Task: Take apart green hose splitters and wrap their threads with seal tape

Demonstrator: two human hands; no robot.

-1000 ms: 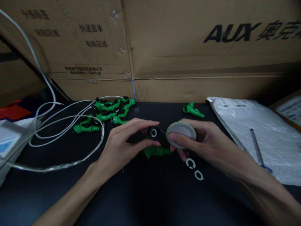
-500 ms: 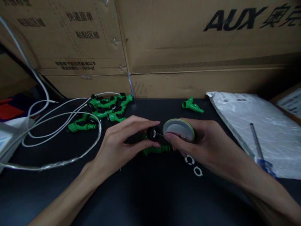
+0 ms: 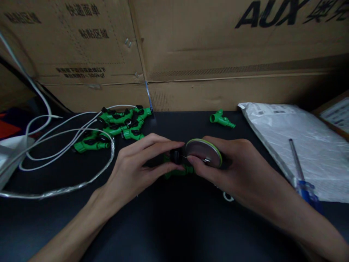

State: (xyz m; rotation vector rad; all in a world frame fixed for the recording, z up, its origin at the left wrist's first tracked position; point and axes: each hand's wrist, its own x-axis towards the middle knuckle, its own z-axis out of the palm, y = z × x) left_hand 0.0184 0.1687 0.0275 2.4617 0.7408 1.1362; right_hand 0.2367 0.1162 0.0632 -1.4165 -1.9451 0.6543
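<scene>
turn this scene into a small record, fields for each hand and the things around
left hand: pinching a small black part
right hand: holding a round disc with a yellow-green rim
between them: thin wire or pin, too fine to tell
below hands: green fitting, partly hidden
back left: pile of green fittings
back right: lone green fitting
far right: white package, screwdriver over its near side
backdrop: cardboard box

Bent left fingers (image 3: 163, 146) near right fingers (image 3: 201, 168)

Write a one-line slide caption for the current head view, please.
Left-hand grip on a small black part, right-hand grip on a round green-rimmed disc.
</scene>
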